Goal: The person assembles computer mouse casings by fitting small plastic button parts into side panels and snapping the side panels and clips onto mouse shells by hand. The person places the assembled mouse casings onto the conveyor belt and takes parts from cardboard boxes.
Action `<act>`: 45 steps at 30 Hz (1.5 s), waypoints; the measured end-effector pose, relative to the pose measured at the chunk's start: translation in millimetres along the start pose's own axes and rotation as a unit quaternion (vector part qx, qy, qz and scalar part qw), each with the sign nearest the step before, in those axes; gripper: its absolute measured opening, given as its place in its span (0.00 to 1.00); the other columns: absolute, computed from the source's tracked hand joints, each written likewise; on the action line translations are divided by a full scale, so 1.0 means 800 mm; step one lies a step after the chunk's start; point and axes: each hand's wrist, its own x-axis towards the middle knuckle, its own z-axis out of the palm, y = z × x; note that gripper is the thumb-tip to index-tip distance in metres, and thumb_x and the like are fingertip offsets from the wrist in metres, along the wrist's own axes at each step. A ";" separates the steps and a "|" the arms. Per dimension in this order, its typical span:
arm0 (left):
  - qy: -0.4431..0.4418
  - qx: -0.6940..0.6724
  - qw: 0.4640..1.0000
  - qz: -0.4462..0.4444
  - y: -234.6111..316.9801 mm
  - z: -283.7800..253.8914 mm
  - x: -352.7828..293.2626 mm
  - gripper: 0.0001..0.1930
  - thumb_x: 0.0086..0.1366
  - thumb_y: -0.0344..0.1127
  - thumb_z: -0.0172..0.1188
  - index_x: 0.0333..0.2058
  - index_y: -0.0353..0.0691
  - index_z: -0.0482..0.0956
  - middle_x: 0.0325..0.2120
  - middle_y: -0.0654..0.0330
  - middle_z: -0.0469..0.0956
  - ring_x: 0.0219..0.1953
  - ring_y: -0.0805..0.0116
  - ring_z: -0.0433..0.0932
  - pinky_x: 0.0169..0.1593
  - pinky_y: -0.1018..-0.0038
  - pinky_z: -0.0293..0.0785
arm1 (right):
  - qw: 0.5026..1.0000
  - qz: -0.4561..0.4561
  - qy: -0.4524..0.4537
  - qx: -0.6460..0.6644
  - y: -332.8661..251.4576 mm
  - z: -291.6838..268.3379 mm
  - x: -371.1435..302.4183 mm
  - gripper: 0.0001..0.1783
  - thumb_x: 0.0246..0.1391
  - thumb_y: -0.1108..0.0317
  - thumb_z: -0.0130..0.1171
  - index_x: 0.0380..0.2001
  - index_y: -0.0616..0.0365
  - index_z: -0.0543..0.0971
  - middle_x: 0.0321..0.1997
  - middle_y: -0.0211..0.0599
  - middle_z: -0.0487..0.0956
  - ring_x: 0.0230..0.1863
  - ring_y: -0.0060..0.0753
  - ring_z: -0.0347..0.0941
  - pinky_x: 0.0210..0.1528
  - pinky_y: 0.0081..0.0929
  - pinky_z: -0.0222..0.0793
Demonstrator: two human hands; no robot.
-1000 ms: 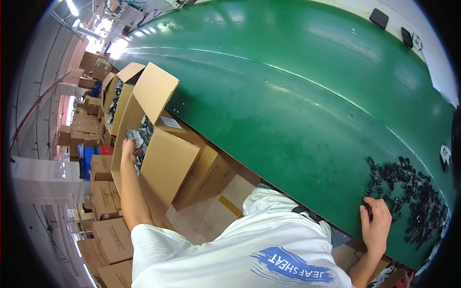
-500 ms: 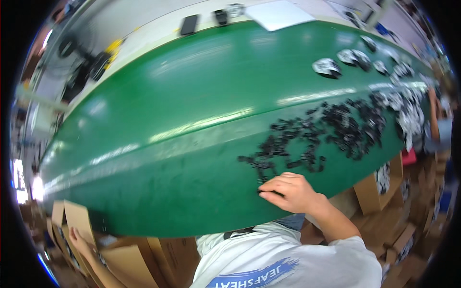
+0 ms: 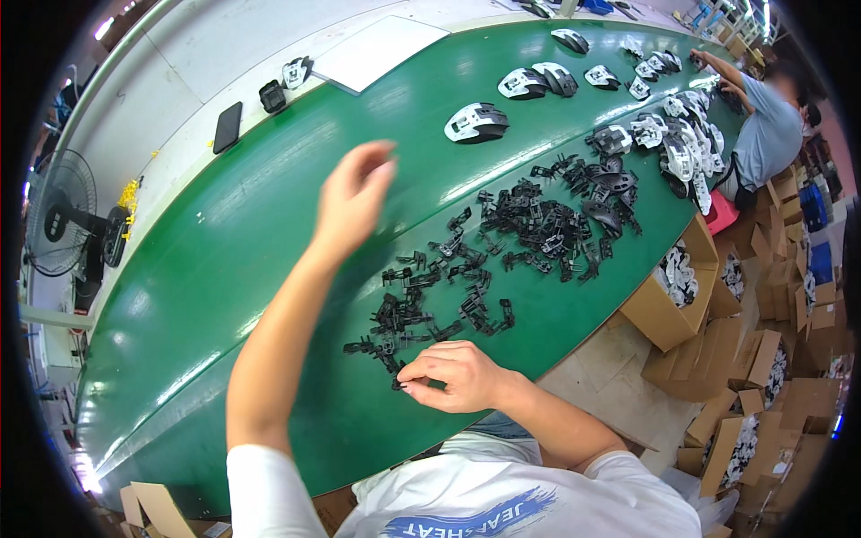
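My left hand (image 3: 354,193) is raised over the green work surface (image 3: 260,269), fingers loosely bent and thumb apart, with nothing visible in it. The closest thing ahead of it is a white-and-black computer mouse shell (image 3: 476,123). Low over the near part of the surface, my right hand (image 3: 459,377) pinches a small black plastic part (image 3: 396,383) between thumb and fingertips. Just beyond that hand spreads a loose heap of similar black plastic parts (image 3: 538,220). More mouse shells (image 3: 522,83) lie farther off to the right.
White shell pieces (image 3: 686,148) are piled at the far right, near a seated co-worker (image 3: 769,121). Cardboard boxes (image 3: 668,309) stand below the right edge. Along the far ledge are a white sheet (image 3: 381,52), a phone (image 3: 228,127) and a fan (image 3: 63,215).
My left hand has risen from the cardboard box at lower left to above the green surface. My right hand stays near the heap's edge. The view has swung to the right.
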 end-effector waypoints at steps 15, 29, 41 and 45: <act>-0.078 -0.178 0.965 -0.178 0.008 0.042 0.026 0.30 0.74 0.57 0.58 0.65 0.42 0.73 0.49 0.61 0.82 0.49 0.67 0.80 0.52 0.69 0.75 | 0.995 0.078 -0.022 0.065 -0.012 -0.006 0.004 0.06 0.55 0.70 0.72 0.35 0.58 0.85 0.33 0.36 0.86 0.30 0.36 0.83 0.35 0.31 0.79; 0.100 -0.565 0.787 -0.226 0.107 -0.073 -0.331 0.34 0.80 0.63 0.37 0.67 0.41 0.69 0.61 0.51 0.78 0.61 0.58 0.77 0.67 0.58 0.70 | 0.987 0.112 0.059 0.102 -0.098 0.043 0.078 0.07 0.54 0.75 0.72 0.36 0.64 0.86 0.31 0.37 0.86 0.26 0.23 0.80 0.31 0.22 0.74; 0.073 -0.501 0.836 -0.209 0.140 -0.049 -0.368 0.32 0.82 0.57 0.37 0.73 0.40 0.55 0.62 0.59 0.69 0.61 0.68 0.70 0.63 0.65 0.68 | 0.985 -0.010 0.087 -0.150 -0.101 0.065 0.078 0.07 0.48 0.75 0.74 0.28 0.54 0.83 0.16 0.23 0.76 0.16 0.23 0.69 0.25 0.27 0.59; 0.063 -0.523 0.819 -0.229 0.144 -0.044 -0.370 0.31 0.82 0.56 0.36 0.73 0.41 0.55 0.62 0.59 0.69 0.59 0.68 0.71 0.62 0.65 0.68 | 0.983 0.007 0.106 -0.150 -0.102 0.064 0.068 0.07 0.48 0.75 0.74 0.28 0.53 0.83 0.15 0.23 0.75 0.15 0.24 0.69 0.25 0.27 0.59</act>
